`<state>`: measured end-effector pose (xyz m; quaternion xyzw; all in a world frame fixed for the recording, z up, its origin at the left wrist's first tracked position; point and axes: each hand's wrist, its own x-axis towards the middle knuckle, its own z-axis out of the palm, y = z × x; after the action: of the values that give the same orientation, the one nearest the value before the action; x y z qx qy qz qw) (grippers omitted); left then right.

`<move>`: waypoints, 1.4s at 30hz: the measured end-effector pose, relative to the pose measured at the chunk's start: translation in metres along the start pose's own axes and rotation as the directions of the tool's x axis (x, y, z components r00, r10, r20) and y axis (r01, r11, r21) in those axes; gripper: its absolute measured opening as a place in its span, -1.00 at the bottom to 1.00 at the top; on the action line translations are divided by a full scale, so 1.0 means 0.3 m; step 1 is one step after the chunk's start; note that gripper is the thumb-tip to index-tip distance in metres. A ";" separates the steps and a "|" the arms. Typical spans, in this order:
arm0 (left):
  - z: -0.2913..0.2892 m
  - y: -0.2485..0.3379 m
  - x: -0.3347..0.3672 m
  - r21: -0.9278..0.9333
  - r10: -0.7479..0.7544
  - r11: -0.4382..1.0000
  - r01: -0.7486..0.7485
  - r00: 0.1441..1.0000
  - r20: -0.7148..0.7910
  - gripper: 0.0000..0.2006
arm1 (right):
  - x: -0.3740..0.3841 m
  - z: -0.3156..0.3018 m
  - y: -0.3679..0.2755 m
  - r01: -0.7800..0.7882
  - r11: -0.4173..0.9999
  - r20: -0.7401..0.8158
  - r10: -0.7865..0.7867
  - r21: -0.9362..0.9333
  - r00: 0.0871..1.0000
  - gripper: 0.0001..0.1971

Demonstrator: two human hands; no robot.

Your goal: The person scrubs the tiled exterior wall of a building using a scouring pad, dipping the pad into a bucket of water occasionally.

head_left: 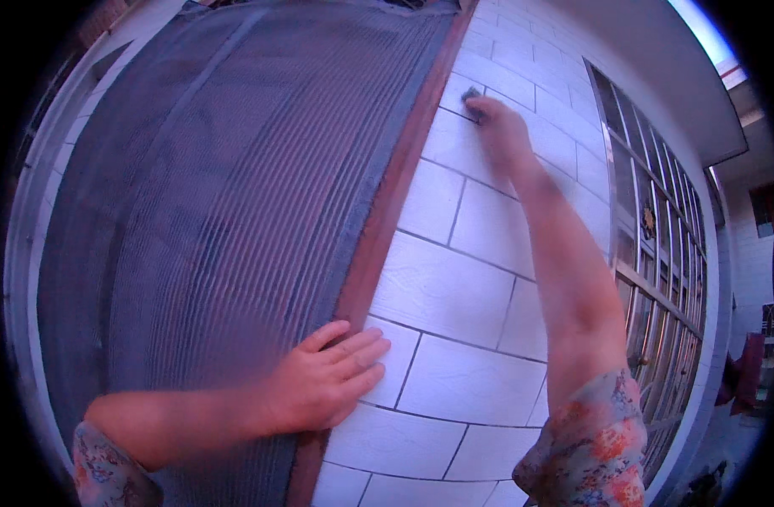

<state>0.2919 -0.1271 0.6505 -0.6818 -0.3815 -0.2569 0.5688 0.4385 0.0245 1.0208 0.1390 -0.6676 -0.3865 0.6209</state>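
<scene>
Two hands in the head view. Our R hand [500, 127], arm stretched up, grips a small dark wad [470, 96] high on the white tiled wall [437, 287], fingers pinched round it, prob. to keep it pressed there. Our L hand [323, 384] holds nothing: fingers extended across the brown frame [385, 228], tips over the tiles, prob. for balance. Wad looks dark grey & rough, partly covered by fingers; can't tell its material.

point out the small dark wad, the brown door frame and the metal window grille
Small dark wad [470, 96]: head view, on its exposed end.
Brown door frame [382, 228]: head view, mid-length on its upright.
Metal window grille [639, 281]: head view, on its thick crossbar.
</scene>
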 end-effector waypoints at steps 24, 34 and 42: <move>0.032 -0.002 -0.001 -0.028 0.038 0.999 -0.043 0.986 -0.162 -0.83 | 0.084 -0.167 0.329 -0.428 0.801 -0.215 0.370 -0.419 0.904 -0.74; 0.030 -0.004 0.001 -0.028 0.045 0.998 -0.049 0.991 -0.129 -0.84 | 0.159 -0.043 0.243 -0.415 0.899 -0.182 0.389 -0.141 0.903 -0.64; 0.052 -0.008 0.010 -0.051 0.014 0.998 -0.022 0.988 -0.154 -0.84 | 0.093 -0.094 0.183 -0.323 0.904 -0.077 0.314 -0.279 0.946 -0.62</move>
<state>0.2904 -0.1110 0.6509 -0.6782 -0.3235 -0.3136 0.5805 0.4758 0.0326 1.0767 -0.0580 -0.6084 -0.3710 0.6992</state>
